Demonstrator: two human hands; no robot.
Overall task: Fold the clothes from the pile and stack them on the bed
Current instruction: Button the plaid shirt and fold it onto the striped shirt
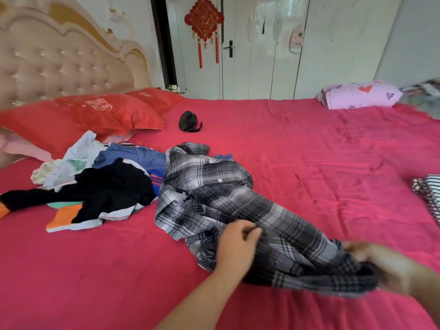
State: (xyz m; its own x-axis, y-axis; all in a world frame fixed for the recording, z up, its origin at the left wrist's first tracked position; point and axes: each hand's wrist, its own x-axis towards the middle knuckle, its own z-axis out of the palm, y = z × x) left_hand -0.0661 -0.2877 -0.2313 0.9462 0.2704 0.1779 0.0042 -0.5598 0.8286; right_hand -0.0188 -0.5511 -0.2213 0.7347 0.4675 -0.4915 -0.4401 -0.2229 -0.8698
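While our left hand (238, 244) pinches the plaid shirt (214, 194) and our right hand (381, 263) grips its edge, we should pull it taut, clear of the pile (100, 184).

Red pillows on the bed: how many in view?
2. One large red fabric pillow lies by the tufted headboard, beside the clothes pile; the second red pillow sits just behind it. Others may be hidden beneath.

a tufted beige headboard (59, 60) stands left of glossy white wardrobe doors (262, 55) and a red knot ornament (204, 22).
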